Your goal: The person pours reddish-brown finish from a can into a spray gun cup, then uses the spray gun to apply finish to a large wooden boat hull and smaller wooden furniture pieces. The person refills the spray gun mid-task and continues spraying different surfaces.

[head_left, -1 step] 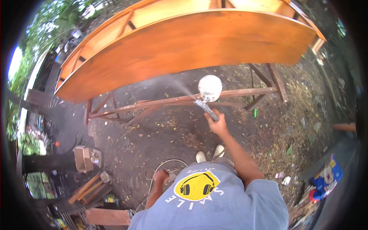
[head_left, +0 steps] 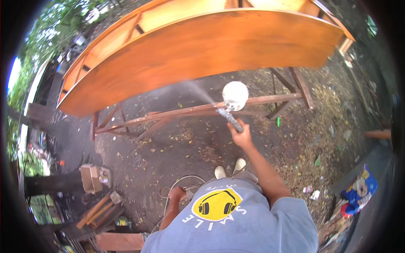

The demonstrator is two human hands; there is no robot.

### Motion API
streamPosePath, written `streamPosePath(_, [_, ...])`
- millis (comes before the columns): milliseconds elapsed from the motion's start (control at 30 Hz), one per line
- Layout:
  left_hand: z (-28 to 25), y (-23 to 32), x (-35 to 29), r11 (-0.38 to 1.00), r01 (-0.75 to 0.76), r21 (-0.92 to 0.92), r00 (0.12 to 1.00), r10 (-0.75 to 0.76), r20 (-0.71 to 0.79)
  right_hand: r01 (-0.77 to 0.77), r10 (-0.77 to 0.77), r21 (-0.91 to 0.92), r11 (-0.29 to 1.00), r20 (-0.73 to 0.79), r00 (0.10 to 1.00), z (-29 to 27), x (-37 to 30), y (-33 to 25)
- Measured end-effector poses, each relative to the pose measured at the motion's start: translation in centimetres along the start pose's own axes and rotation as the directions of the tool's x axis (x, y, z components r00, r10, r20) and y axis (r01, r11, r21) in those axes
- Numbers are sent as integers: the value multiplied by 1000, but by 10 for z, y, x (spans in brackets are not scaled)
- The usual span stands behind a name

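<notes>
My right hand (head_left: 242, 133) is closed around the grip of a spray gun (head_left: 229, 118) with a round white cup (head_left: 235, 95) on top. A pale mist fans from its nozzle up and left, toward the lower edge of a long orange-brown wooden panel (head_left: 202, 46). That panel is the near side of a framed wooden piece, which rests on brown wooden trestles (head_left: 164, 114). Low by my body, my left hand (head_left: 177, 193) is closed, seemingly round a thin pale hose (head_left: 185, 177) that loops on the ground; its fingers are partly hidden.
At the left lie a cardboard box (head_left: 89, 179) and several wooden offcuts (head_left: 99, 211), with a reddish board (head_left: 120, 241) nearer me. Dry leaves litter the dirt ground (head_left: 295, 156). A blue printed bag (head_left: 360, 189) lies at the right. A green can-like object (head_left: 278, 122) lies beneath the trestles.
My right hand and the spray gun have shifted slightly to the right, with the mist still coming out. The whole view has also moved a little. My left hand stays put.
</notes>
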State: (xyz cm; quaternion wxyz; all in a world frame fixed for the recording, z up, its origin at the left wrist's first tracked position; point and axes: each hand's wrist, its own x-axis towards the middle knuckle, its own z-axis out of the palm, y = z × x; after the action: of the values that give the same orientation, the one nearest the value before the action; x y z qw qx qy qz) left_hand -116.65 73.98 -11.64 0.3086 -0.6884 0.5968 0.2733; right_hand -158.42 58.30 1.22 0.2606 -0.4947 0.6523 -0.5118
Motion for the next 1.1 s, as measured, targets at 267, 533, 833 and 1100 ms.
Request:
streamPosePath(267, [-53,68,60,972,-190,136,981,194,-16,-113,148,110,987,-396,906,-129,-6,48])
streamPosePath(533, [-88,181,76,949,-247,195,956,272,-113,-80,118,89,993,-595,795,-271,11,90])
streamPosePath(833, [-101,366,13,939,-252,235,944,292,-155,-175,226,144,974,-639,735,-442,35,152])
streamPosePath(1100, [-104,530,-10,886,-409,218,847,457,-271,-269,245,80,960,-711,660,-573,36,179])
